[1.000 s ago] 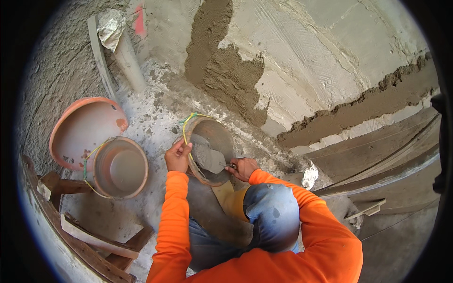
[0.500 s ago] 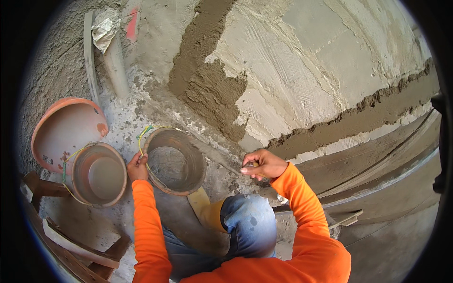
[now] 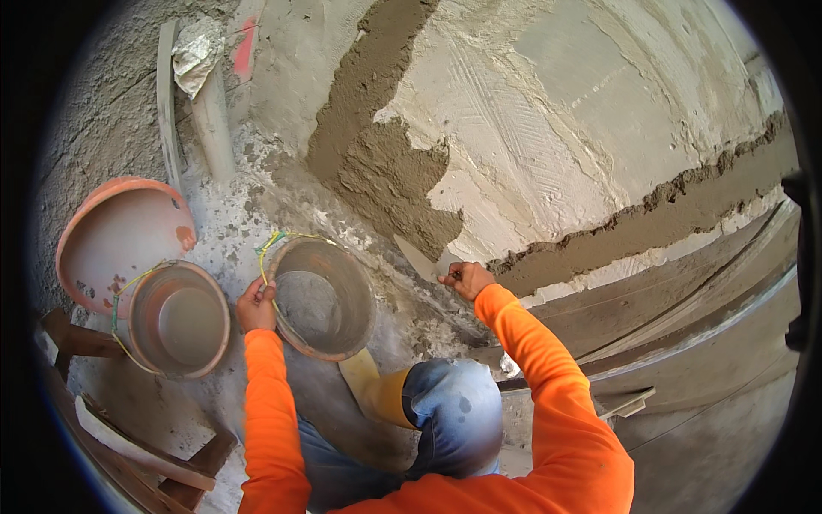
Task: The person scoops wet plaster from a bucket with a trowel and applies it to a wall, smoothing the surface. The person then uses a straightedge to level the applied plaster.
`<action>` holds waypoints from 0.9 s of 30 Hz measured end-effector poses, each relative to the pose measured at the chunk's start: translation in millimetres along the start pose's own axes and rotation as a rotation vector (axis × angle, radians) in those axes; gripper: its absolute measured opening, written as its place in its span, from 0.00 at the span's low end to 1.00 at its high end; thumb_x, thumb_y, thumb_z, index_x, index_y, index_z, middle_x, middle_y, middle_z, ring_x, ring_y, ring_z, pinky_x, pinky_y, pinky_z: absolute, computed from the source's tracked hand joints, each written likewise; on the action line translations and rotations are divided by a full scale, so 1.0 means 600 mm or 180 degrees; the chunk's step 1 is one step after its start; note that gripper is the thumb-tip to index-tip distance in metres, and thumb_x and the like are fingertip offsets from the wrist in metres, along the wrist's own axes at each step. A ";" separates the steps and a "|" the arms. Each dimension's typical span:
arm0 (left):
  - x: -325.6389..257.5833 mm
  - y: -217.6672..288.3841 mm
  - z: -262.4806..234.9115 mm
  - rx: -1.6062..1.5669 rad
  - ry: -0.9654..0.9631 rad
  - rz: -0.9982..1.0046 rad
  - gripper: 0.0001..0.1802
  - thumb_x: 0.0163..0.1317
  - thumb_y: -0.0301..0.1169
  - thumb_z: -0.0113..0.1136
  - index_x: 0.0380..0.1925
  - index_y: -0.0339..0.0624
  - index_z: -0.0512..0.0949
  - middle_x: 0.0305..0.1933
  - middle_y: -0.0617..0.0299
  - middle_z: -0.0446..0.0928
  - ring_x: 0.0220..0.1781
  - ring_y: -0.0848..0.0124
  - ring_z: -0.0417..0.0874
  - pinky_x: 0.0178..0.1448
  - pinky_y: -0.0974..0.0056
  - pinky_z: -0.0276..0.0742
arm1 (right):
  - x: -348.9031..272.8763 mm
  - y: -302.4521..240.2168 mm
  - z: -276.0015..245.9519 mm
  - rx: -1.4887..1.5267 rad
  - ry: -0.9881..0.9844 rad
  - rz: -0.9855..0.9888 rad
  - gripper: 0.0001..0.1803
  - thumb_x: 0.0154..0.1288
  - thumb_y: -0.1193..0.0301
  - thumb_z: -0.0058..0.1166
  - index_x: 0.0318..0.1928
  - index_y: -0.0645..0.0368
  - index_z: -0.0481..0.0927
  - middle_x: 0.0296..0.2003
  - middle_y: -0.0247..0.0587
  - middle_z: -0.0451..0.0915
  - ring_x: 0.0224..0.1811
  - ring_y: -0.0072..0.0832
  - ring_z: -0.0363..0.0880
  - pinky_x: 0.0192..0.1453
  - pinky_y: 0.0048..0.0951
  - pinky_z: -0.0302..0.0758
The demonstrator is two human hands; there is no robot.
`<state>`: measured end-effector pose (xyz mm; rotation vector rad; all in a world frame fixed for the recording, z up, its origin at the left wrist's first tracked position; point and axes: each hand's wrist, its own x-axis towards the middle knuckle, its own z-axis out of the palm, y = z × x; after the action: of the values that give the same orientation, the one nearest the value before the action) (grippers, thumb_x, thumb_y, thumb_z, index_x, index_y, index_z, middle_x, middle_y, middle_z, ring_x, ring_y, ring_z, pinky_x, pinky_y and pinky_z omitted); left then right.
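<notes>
Left grip (image 3: 256,306), left of center: fingers closed on left rim of the mortar bucket (image 3: 358,300), which sits mid-frame. Can't tell if it pinches the yellow handle (image 3: 275,237) too. Right grip (image 3: 467,279), right of center: fingers curled tight round the trowel (image 3: 416,259), its handle mostly hidden. Blade points up-left, by lower edge of the dark mortar patch (image 3: 398,184), upper center; contact unclear.

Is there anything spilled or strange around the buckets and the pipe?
Yes. Dark, mortar-like splatters dot the pale floor beyond the bucket at the left hand, as if spilled. Crumpled silvery wrapping caps the pipe, which looks makeshift.
</notes>
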<state>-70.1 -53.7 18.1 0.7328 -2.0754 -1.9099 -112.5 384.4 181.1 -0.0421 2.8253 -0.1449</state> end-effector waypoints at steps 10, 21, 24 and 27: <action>-0.041 0.039 0.030 -0.0847 -0.0894 -0.0062 0.21 0.59 0.29 0.71 0.53 0.36 0.82 0.23 0.74 0.69 0.25 0.84 0.68 0.32 0.75 0.66 | 0.015 -0.141 0.136 -0.0873 -0.0569 -0.1214 0.20 0.71 0.56 0.45 0.49 0.58 0.78 0.34 0.54 0.84 0.37 0.51 0.84 0.42 0.52 0.78; -0.068 0.067 0.043 -0.0899 -0.1208 -0.0379 0.25 0.58 0.28 0.71 0.56 0.32 0.79 0.24 0.70 0.74 0.25 0.83 0.73 0.29 0.74 0.70 | 0.023 -0.232 0.205 -0.1417 -0.0130 -0.1574 0.19 0.71 0.65 0.41 0.54 0.66 0.73 0.42 0.56 0.81 0.32 0.46 0.85 0.35 0.44 0.81; -0.068 0.066 0.054 -0.0821 -0.1288 -0.0245 0.25 0.58 0.29 0.72 0.55 0.33 0.80 0.24 0.70 0.73 0.25 0.82 0.72 0.28 0.74 0.70 | 0.034 -0.237 0.216 -0.1246 -0.0258 -0.1139 0.19 0.71 0.62 0.44 0.49 0.65 0.77 0.48 0.59 0.80 0.33 0.48 0.85 0.38 0.42 0.83; -0.062 0.063 0.059 -0.0798 -0.1316 -0.0038 0.24 0.57 0.30 0.73 0.54 0.34 0.81 0.24 0.71 0.72 0.24 0.82 0.71 0.29 0.74 0.68 | 0.030 -0.229 0.224 -0.1256 -0.0901 -0.2272 0.17 0.69 0.65 0.46 0.49 0.65 0.77 0.46 0.58 0.81 0.32 0.47 0.86 0.35 0.43 0.82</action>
<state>-63.4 -3.4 56.6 0.3139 -1.9822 -2.4365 -86.5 233.9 62.5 -1.0618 2.3862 0.2468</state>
